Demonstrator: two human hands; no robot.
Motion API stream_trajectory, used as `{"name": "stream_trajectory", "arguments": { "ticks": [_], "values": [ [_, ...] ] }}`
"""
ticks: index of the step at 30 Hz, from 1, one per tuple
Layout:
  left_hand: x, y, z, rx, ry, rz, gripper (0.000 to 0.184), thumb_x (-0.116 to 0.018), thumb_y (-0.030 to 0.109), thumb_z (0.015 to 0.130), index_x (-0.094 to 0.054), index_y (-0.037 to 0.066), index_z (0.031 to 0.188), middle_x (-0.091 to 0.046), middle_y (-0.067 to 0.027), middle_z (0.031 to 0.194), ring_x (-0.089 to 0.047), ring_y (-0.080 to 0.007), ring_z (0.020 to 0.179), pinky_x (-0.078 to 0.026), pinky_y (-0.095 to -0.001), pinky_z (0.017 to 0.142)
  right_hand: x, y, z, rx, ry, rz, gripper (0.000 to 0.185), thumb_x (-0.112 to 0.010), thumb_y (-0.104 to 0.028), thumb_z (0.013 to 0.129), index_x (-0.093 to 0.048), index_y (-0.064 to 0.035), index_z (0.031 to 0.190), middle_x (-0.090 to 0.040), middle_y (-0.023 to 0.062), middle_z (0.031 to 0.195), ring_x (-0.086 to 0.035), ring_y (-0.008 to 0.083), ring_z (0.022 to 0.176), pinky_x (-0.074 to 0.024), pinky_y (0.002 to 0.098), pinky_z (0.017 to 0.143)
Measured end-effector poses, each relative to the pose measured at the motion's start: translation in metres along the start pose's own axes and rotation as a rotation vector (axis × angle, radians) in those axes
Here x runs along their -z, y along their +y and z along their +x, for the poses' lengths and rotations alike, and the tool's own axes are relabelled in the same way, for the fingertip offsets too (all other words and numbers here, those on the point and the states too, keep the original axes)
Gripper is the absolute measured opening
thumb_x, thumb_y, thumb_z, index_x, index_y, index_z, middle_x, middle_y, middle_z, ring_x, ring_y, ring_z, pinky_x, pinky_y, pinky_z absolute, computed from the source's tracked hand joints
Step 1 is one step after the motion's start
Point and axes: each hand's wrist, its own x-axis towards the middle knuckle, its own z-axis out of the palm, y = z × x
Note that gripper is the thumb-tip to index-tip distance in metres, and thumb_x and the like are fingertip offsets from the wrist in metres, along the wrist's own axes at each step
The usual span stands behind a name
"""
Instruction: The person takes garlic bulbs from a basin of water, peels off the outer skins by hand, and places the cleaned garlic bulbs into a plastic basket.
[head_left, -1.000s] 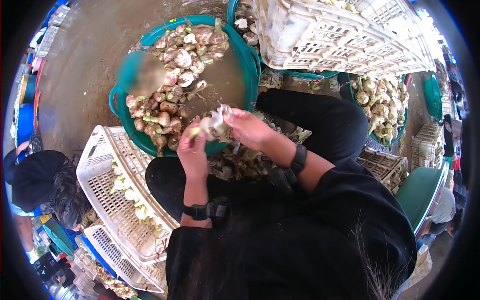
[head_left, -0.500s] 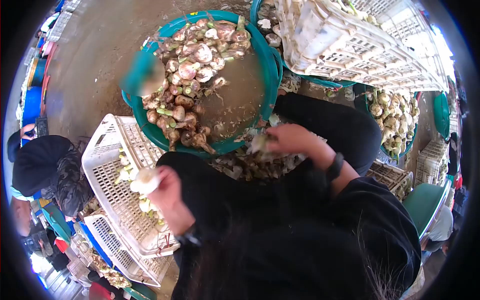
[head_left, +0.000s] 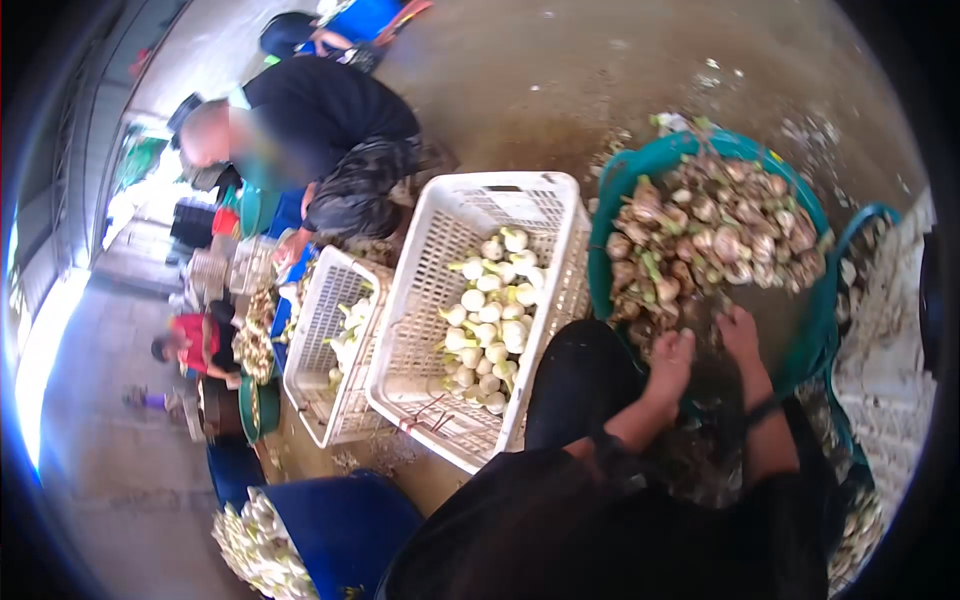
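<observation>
Unpeeled garlic bulbs (head_left: 735, 225), brownish with stubby stems, fill the far part of a round green tub (head_left: 605, 270). My left hand (head_left: 672, 365) is over the tub's near side with its fingers curled together. Close by on the right, my right hand (head_left: 738, 332) is also curled, at the near edge of the pile. Whatever either hand pinches is too blurred and hidden to name. Left of my knee stands a white plastic crate (head_left: 415, 310) with peeled white garlic bulbs (head_left: 490, 325) in it.
A second white crate (head_left: 310, 375) with garlic stands beyond the first. A co-worker (head_left: 320, 120) in dark clothes bends over nearby; another person in red (head_left: 195, 340) is farther off. A blue container (head_left: 350, 530) is at lower left, a stained white crate (head_left: 890, 380) at right.
My head has turned left, so the crates and co-workers show more fully. My left hand no longer has the white bulb and has come beside my right hand over the tub.
</observation>
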Motion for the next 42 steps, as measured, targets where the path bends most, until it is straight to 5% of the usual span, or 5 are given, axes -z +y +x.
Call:
{"name": "stream_trajectory", "arguments": {
  "ticks": [17, 21, 25, 38, 42],
  "values": [
    [-0.016, -0.009, -0.005, -0.491, -0.585, 0.724, 0.035, -0.051, 0.032, 0.084, -0.057, -0.001, 0.075, -0.056, -0.0139, 0.061, -0.056, -0.0249, 0.055, -0.045, -0.0345, 0.055, 0.065, -0.039, -0.142, 0.384, 0.033, -0.436, 0.022, -0.053, -0.018, 0.075, -0.055, -0.0003, 0.062, -0.057, 0.0153, 0.059, -0.058, 0.0309, 0.058, -0.0464, 0.0393, 0.055],
    [-0.016, -0.024, -0.003, -0.364, -0.592, 0.352, 0.025, -0.054, 0.024, 0.085, -0.059, 0.000, 0.085, -0.059, -0.0052, 0.079, -0.054, -0.0084, 0.076, -0.044, -0.0267, 0.066, 0.068, -0.013, -0.139, -0.356, -0.329, 0.565, 0.029, -0.043, -0.026, 0.087, -0.058, -0.0012, 0.080, -0.058, 0.0077, 0.069, -0.061, 0.0171, 0.064, -0.0509, 0.0300, 0.052],
    [-0.011, -0.002, -0.009, -0.311, -0.624, 0.391, 0.019, -0.055, 0.017, 0.081, -0.061, 0.000, 0.085, -0.058, -0.0007, 0.072, -0.051, -0.0067, 0.065, -0.041, -0.0215, 0.060, 0.069, -0.025, -0.159, 0.523, -0.144, -0.354, 0.027, -0.046, -0.024, 0.084, -0.056, 0.0014, 0.083, -0.058, 0.0128, 0.070, -0.061, 0.0186, 0.062, -0.0491, 0.0298, 0.052],
    [0.000, 0.033, -0.038, -0.095, -0.810, 0.680, 0.045, -0.050, 0.019, 0.082, -0.045, 0.011, 0.126, -0.057, -0.0028, 0.098, -0.052, -0.0120, 0.086, -0.042, -0.0270, 0.075, 0.063, -0.025, -0.171, -0.015, -0.045, 0.342, 0.025, -0.052, -0.019, 0.082, -0.057, 0.0017, 0.071, -0.057, 0.0052, 0.064, -0.053, 0.0119, 0.053, -0.0431, 0.0278, 0.048],
    [0.013, 0.027, -0.048, -0.727, -0.885, 0.933, 0.060, -0.057, 0.007, 0.072, -0.038, 0.004, 0.128, -0.052, -0.0171, 0.115, -0.050, -0.0287, 0.109, -0.040, -0.0359, 0.090, 0.065, -0.015, -0.160, -0.427, -0.116, 0.813, 0.022, -0.055, -0.022, 0.083, -0.062, -0.0019, 0.080, -0.058, 0.0021, 0.066, -0.051, 0.0104, 0.053, -0.0411, 0.0256, 0.047]
  ]
}}
